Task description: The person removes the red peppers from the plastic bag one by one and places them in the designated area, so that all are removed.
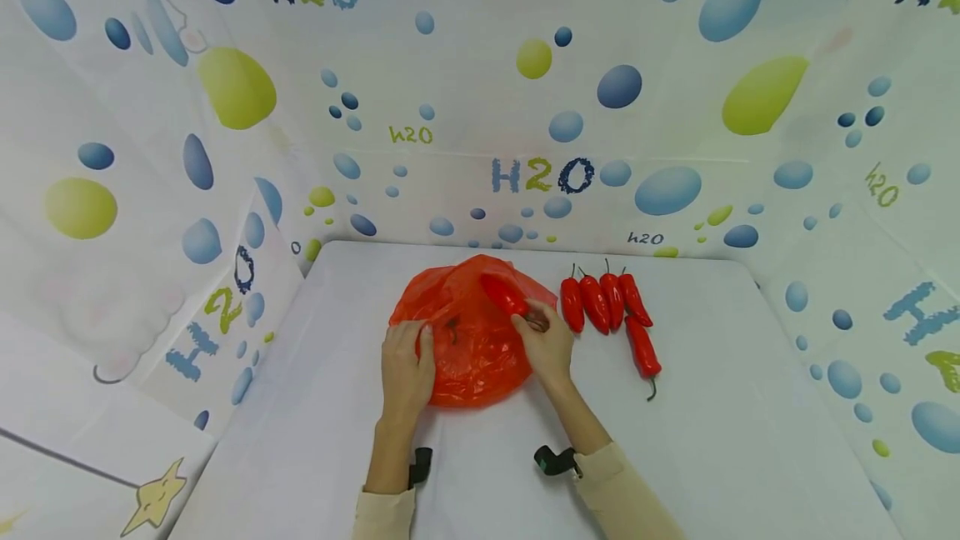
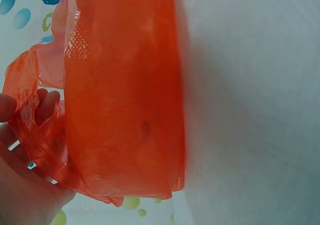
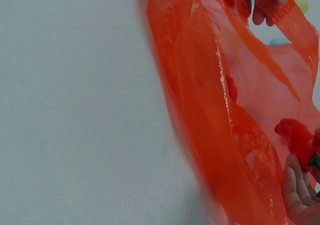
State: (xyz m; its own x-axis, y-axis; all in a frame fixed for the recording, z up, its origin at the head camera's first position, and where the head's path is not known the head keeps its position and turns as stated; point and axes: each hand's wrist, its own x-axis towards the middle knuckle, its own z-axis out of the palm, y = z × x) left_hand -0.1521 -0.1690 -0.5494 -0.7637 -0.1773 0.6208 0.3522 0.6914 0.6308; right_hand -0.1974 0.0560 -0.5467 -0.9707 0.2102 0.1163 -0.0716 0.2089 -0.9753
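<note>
A thin red plastic bag [image 1: 472, 373] sits on the white table with its mouth spread. My left hand [image 1: 407, 365] grips the bag's rim on the left side; in the left wrist view the film bunches between thumb and fingers. With my right hand [image 1: 545, 340] I pinch a red chili pepper [image 1: 504, 294] by its stem end, its tip pointing into the bag's opening. The right wrist view shows this pepper [image 3: 297, 137] in front of the red film. Another pepper [image 3: 231, 88] shows inside the bag, partly covered by the film.
Right of the bag, several red peppers [image 1: 595, 304] lie side by side with stems pointing away. One more pepper [image 1: 642, 347] lies below them, stem toward me. The white table [image 1: 712, 407] meets a wall sheet [image 1: 465, 65] printed with bubbles at its back.
</note>
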